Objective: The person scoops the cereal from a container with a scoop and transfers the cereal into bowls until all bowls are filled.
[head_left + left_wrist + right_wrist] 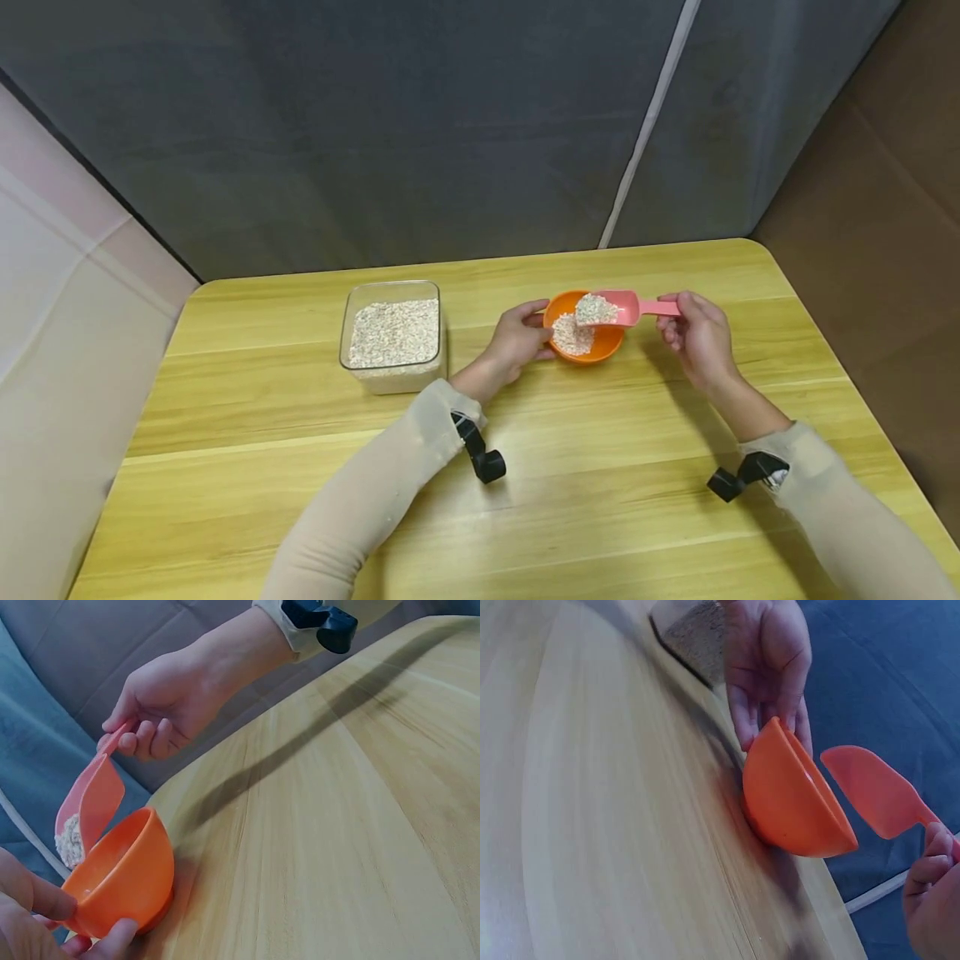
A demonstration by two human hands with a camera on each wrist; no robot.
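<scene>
Oats are sitting in the pink plastic scoop (609, 309) that the right hand (697, 335) is pinching by its handle over the small orange plastic bowl (584, 337); the left hand (517, 337) is gripping the bowl's rim on the wooden table (600, 467).

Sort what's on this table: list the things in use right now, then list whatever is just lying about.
In use:
- pink scoop of oats, held by the right hand over the bowl
- orange bowl, steadied by the left hand
- clear container of oats

Lying about:
- nothing else; only the wooden table bearing it all, with a grey curtain behind
</scene>
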